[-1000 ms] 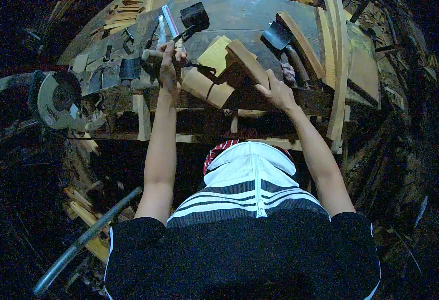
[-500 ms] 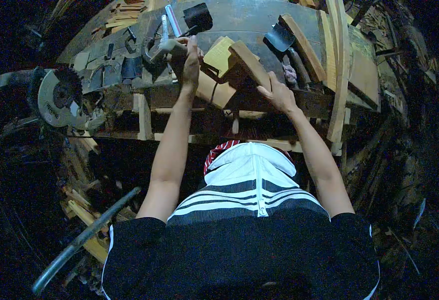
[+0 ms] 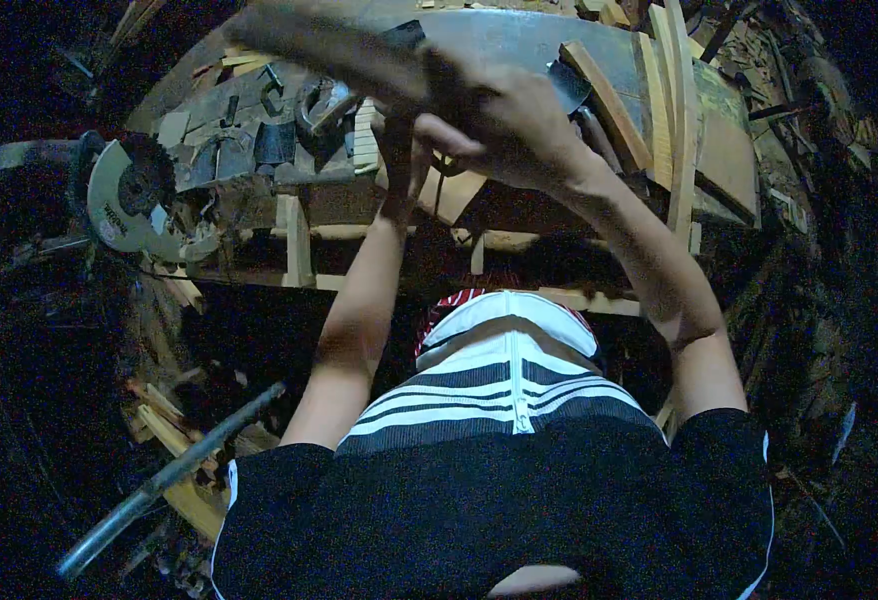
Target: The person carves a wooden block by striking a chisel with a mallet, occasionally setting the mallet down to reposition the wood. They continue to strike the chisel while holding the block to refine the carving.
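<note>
Timber (image 3: 339, 60), long, brown and blurred, sits in front of us above the worktop (image 3: 514, 30), slanting from our grasp toward the upper left. Our right hand (image 3: 519, 120) grips its near end, with the thumb pointing left below it. Our left hand (image 3: 401, 150) is just beneath, partly covered by the right one and in shadow; its fingers are hidden, so we cannot tell whether they hold anything.

Below our hands, at the front edge, we see a tan wood block (image 3: 462, 195) with a dark band across it. Just left of our left hand lies a pale ridged strip (image 3: 366, 135). Further left on the same surface are a C-shaped clamp (image 3: 272, 92) and a dark metal plate (image 3: 275, 145). To the right we have a dark broad blade (image 3: 567, 85) beside a slanting plank (image 3: 607, 108), then long upright strips (image 3: 681, 140) and a flat board (image 3: 727, 150).

Beyond the left end is a circular saw (image 3: 109, 205) with its toothed disc showing. Lower left, a grey pole (image 3: 174, 480) lies diagonally among wood scraps (image 3: 184, 500). Our black top (image 3: 499, 500) with white stripes fills the foreground.
</note>
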Demonstrator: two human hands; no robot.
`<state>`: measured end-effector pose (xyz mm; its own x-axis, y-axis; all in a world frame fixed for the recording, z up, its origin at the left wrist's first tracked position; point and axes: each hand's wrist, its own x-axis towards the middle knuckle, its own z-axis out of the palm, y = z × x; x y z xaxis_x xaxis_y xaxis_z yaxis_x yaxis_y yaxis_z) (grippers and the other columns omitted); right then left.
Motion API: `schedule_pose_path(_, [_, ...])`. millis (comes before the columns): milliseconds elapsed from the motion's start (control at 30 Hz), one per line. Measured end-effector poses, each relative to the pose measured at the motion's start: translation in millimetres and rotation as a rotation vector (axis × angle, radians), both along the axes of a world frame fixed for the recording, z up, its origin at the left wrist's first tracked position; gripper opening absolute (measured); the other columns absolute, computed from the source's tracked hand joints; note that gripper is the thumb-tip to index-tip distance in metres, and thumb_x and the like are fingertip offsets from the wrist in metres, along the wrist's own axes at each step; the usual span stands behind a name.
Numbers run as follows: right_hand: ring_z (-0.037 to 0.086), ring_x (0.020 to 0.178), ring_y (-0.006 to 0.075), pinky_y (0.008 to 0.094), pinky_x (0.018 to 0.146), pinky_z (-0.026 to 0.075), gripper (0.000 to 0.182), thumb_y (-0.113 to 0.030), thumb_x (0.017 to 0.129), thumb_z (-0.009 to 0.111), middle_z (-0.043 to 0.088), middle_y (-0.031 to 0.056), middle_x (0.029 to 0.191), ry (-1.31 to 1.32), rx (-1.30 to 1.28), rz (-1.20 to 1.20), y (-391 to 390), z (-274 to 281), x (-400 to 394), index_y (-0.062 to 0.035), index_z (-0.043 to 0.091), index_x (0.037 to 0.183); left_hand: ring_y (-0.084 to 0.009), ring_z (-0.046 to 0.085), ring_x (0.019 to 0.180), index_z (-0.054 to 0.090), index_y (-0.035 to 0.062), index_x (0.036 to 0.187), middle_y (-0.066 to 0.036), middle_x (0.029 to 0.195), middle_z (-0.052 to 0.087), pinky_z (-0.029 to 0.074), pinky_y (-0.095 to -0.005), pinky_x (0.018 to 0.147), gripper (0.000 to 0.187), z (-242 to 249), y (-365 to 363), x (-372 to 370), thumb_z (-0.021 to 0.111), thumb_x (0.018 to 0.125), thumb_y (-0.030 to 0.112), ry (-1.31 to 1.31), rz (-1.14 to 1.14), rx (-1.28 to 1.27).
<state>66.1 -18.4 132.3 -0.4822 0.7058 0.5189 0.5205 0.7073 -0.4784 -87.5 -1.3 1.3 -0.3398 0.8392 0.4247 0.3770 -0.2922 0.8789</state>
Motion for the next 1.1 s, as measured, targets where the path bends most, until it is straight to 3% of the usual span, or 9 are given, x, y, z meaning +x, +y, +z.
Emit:
schedule_pose_path(67, [0.061, 0.073, 0.0391, 0.0435, 0.063, 0.05, 0.047, -0.046, 0.083, 0.059, 0.061, 0.0182, 0.075, -0.403, -0.24, 0.024, 8, 5, -5, -0.0081, 0.052, 0.109, -0.0109, 0.053, 0.057, 0.053, 0.0043, 0.095, -0.001, 0.068, 0.054, 0.043, -0.0255, 0.05, 0.015, -4, -2, 0, 0.06, 0.087, 0.014, -0.019, -0.029, -0.029])
schedule_pose_path(267, [0.062, 0.068, 0.0372, 0.0448, 0.059, 0.05, 0.046, -0.045, 0.08, 0.061, 0.062, 0.0175, 0.076, -0.008, 0.003, 0.052, -11, 19, -7, -0.0129, 0.045, 0.109, -0.0116, 0.054, 0.061, 0.053, 0.0041, 0.095, -0.002, 0.073, 0.055, 0.044, -0.0264, 0.053, 0.013, -14, 1, -5, 0.059, 0.086, 0.011, -0.035, -0.071, -0.049])
schedule_pose_path(433, [0.063, 0.065, 0.0351, 0.0428, 0.056, 0.051, 0.045, -0.042, 0.081, 0.06, 0.062, 0.0141, 0.071, -0.313, 0.03, 0.02, -4, -2, -4, -0.0163, 0.045, 0.115, -0.0123, 0.054, 0.065, 0.053, 0.004, 0.096, -0.003, 0.077, 0.056, 0.044, -0.0271, 0.056, 0.013, -12, -2, -8, 0.058, 0.086, 0.009, -0.08, -0.107, -0.111])
schedule_pose_path(600, [0.063, 0.065, 0.0356, 0.0438, 0.055, 0.05, 0.046, -0.045, 0.082, 0.058, 0.062, 0.0154, 0.072, -0.032, -0.057, 0.03, -19, 3, -7, -0.0154, 0.043, 0.114, -0.0129, 0.055, 0.069, 0.053, 0.0038, 0.096, -0.004, 0.081, 0.057, 0.045, -0.0278, 0.059, 0.013, -16, 2, -12, 0.057, 0.085, 0.007, -0.095, -0.109, -0.109])
schedule_pose_path(733, [0.063, 0.072, 0.0381, 0.0457, 0.061, 0.05, 0.048, -0.048, 0.083, 0.055, 0.063, 0.0192, 0.077, -0.388, -0.173, -0.045, -9, -9, -2, -0.0116, 0.046, 0.114, -0.0134, 0.055, 0.072, 0.053, 0.0037, 0.097, -0.005, 0.084, 0.057, 0.045, -0.0283, 0.061, 0.013, -12, 0, -13, 0.057, 0.085, 0.006, -0.148, -0.089, -0.229])
schedule_pose_path(833, [0.062, 0.082, 0.0424, 0.046, 0.072, 0.048, 0.057, -0.052, 0.083, 0.055, 0.062, 0.0272, 0.087, -0.029, -0.449, -0.197, -2, -52, 12, -0.0026, 0.049, 0.111, -0.0129, 0.053, 0.069, 0.054, 0.0044, 0.093, -0.003, 0.079, 0.056, 0.044, -0.028, 0.06, 0.01, -31, 10, -18, 0.058, 0.085, 0.007, -0.013, 0.041, -0.085])
schedule_pose_path(867, [0.062, 0.082, 0.0424, 0.046, 0.072, 0.048, 0.057, -0.052, 0.083, 0.055, 0.062, 0.0272, 0.087, -0.031, -0.458, -0.189, 2, -71, 19, -0.0026, 0.049, 0.111, -0.0121, 0.051, 0.064, 0.054, 0.0052, 0.09, -0.001, 0.073, 0.054, 0.042, -0.0274, 0.058, 0.007, -43, 14, -19, 0.059, 0.085, 0.009, 0.119, 0.11, 0.127])
schedule_pose_path(933, [0.062, 0.083, 0.0431, 0.0475, 0.073, 0.048, 0.061, -0.055, 0.083, 0.052, 0.063, 0.0264, 0.089, -0.171, -0.591, -0.327, 5, -106, 35, -0.0039, 0.048, 0.115, -0.0106, 0.048, 0.065, 0.055, 0.006, 0.091, 0.001, 0.073, 0.052, 0.038, -0.0266, 0.057, 0.014, -8, 8, -1, 0.062, 0.088, 0.017, -0.304, 0.126, -0.066])
schedule_pose_path(1100, [0.061, 0.085, 0.0439, 0.0516, 0.072, 0.047, 0.063, -0.059, 0.084, 0.047, 0.063, 0.0272, 0.09, -0.404, -0.708, -0.408, -18, -171, 57, -0.0056, 0.044, 0.117, -0.0076, 0.049, 0.073, 0.055, 0.0079, 0.103, 0.0, 0.083, 0.056, 0.041, -0.0243, 0.067, 0.018, -42, 9, -6, 0.058, 0.091, 0.02, -0.064, 0.147, -0.048])
